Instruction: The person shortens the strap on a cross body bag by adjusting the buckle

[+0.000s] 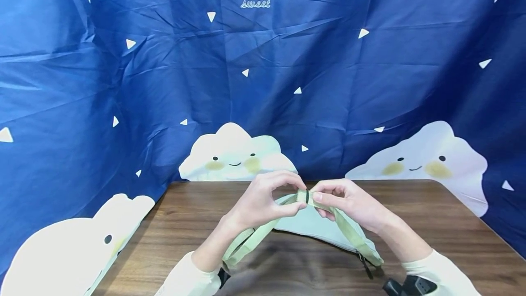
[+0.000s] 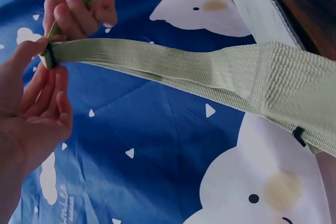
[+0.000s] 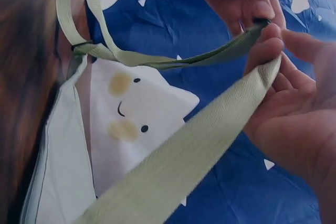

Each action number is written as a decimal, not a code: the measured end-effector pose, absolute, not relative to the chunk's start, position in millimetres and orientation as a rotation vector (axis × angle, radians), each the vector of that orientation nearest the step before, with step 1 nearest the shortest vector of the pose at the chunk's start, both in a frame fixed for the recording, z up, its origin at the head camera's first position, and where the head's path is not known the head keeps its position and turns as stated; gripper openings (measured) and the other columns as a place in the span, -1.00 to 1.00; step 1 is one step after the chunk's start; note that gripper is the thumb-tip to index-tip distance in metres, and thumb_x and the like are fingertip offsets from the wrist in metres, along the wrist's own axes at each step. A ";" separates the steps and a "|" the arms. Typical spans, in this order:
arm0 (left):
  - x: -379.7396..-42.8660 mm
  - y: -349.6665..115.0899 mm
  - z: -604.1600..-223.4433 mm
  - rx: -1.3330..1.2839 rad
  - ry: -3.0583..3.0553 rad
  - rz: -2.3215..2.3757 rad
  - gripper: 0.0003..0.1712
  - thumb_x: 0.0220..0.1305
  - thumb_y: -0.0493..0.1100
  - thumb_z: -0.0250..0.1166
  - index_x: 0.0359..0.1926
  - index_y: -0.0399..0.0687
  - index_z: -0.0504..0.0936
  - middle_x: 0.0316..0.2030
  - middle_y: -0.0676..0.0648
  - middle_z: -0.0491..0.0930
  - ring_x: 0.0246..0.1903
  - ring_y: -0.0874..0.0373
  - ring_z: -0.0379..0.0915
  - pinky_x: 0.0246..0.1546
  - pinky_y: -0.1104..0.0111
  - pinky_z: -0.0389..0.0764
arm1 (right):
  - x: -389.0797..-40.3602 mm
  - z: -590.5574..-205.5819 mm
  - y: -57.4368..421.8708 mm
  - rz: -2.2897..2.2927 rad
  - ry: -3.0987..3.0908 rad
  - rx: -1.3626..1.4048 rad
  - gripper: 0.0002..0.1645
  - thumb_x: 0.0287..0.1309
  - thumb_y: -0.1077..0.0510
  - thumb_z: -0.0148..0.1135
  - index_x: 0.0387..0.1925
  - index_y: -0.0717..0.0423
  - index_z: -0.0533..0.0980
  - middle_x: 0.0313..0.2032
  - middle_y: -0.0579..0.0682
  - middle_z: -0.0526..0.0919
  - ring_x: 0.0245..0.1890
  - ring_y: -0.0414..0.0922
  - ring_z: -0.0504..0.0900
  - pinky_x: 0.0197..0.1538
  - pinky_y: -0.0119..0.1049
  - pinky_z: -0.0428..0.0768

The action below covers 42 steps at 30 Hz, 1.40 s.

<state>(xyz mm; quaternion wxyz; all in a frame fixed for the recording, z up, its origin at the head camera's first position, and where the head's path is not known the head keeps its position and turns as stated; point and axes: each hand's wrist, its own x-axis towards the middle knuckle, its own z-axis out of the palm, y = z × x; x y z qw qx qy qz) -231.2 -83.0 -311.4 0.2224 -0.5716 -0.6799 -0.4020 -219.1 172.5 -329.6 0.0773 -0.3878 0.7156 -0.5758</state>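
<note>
A pale mint pouch bag [image 1: 314, 220] with a dark zipper edge lies on the table, its light green webbing strap [image 2: 157, 64] lifted in a loop above it. On the strap sits a narrow black slider [image 1: 307, 196]. My left hand [image 1: 256, 202] pinches the slider and the webbing at it between thumb and fingertips. Just to its right, my right hand [image 1: 355, 202] pinches the strap between thumb and curled fingers. The two hands are close together, fingertips almost meeting. A second black strap keeper [image 2: 299, 136] shows lower on the strap's left side.
The bag rests on a brown wood-grain table [image 1: 435, 223]. Behind the table hangs a blue cloth [image 1: 263, 86] printed with white clouds and small triangles. A dark zipper pull [image 1: 365, 266] hangs at the bag's right end.
</note>
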 end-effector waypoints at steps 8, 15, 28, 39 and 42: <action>-233.9 -86.3 -310.5 -1.554 -1.857 -1.089 -0.66 0.10 -0.29 0.55 -0.09 -0.14 0.67 -0.15 0.04 0.64 -0.16 0.25 0.57 -0.10 0.33 0.65 | -222.6 -330.4 180.2 -1.752 2.218 -1.139 -0.87 0.45 0.27 0.16 -0.25 0.18 0.60 -0.57 0.11 0.43 -0.61 0.02 0.41 -0.48 -0.18 0.46; -230.2 -80.8 -314.4 -1.605 -1.853 -1.156 -0.64 0.10 -0.36 0.52 -0.07 -0.19 0.65 -0.14 -0.01 0.64 -0.12 0.30 0.56 -0.07 0.33 0.66 | -216.0 -332.6 171.1 -1.816 2.221 -1.080 -0.88 0.43 0.23 0.20 -0.25 0.21 0.61 -0.57 0.04 0.44 -0.59 -0.06 0.40 -0.55 -0.24 0.43; -231.3 -87.3 -306.0 -1.525 -1.845 -1.076 -0.66 0.12 -0.27 0.51 -0.07 -0.10 0.66 -0.17 0.08 0.64 -0.13 0.31 0.53 -0.06 0.36 0.62 | -223.5 -330.2 181.3 -1.813 2.144 -1.130 -0.85 0.45 0.30 0.13 -0.25 0.23 0.60 -0.62 0.09 0.39 -0.64 -0.02 0.34 -0.59 -0.17 0.35; -229.9 -83.3 -311.5 -1.542 -1.903 -1.067 -0.69 0.18 -0.25 0.49 -0.06 -0.10 0.64 -0.18 0.09 0.62 -0.13 0.34 0.52 -0.01 0.36 0.62 | -220.5 -329.7 174.8 -1.788 2.200 -1.098 -0.86 0.44 0.22 0.19 -0.20 0.17 0.64 -0.61 0.09 0.42 -0.62 -0.03 0.39 -0.56 -0.20 0.42; -231.4 -86.8 -308.8 -1.505 -1.883 -1.048 -0.69 0.16 -0.23 0.51 -0.07 -0.08 0.66 -0.17 0.10 0.64 -0.10 0.32 0.52 -0.01 0.35 0.59 | -222.8 -329.0 179.8 -1.770 2.179 -1.123 -0.84 0.46 0.23 0.15 -0.24 0.20 0.61 -0.61 0.12 0.40 -0.62 0.00 0.38 -0.55 -0.16 0.40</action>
